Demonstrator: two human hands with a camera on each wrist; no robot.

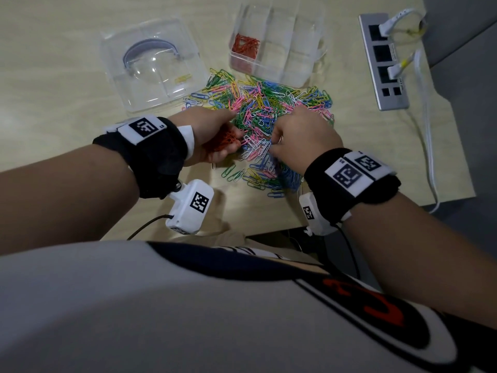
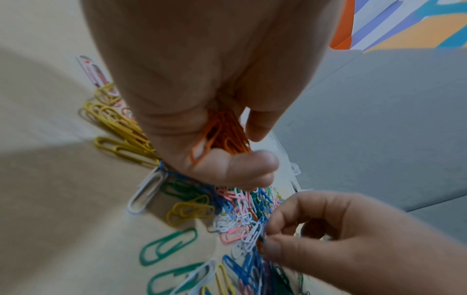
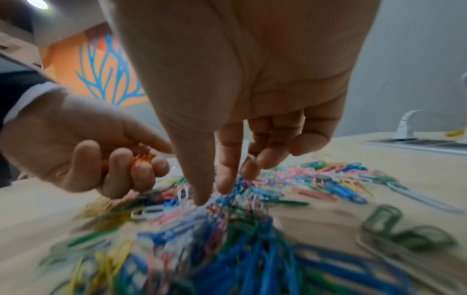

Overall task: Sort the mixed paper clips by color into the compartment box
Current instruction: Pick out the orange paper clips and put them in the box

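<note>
The left hand (image 1: 215,135) is curling its fingers around a bunch of orange paper clips (image 1: 227,140) beside the mixed clip pile (image 1: 269,114) on the table (image 1: 67,76). The right hand (image 1: 304,135) is pinching into the pile; what it is gripping cannot be told. The compartment box (image 1: 290,49), behind the pile, is holding orange clips (image 1: 244,45) in its left compartment.

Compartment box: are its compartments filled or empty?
One filled: the box holds orange clips in its near-left compartment; the others look empty.
</note>
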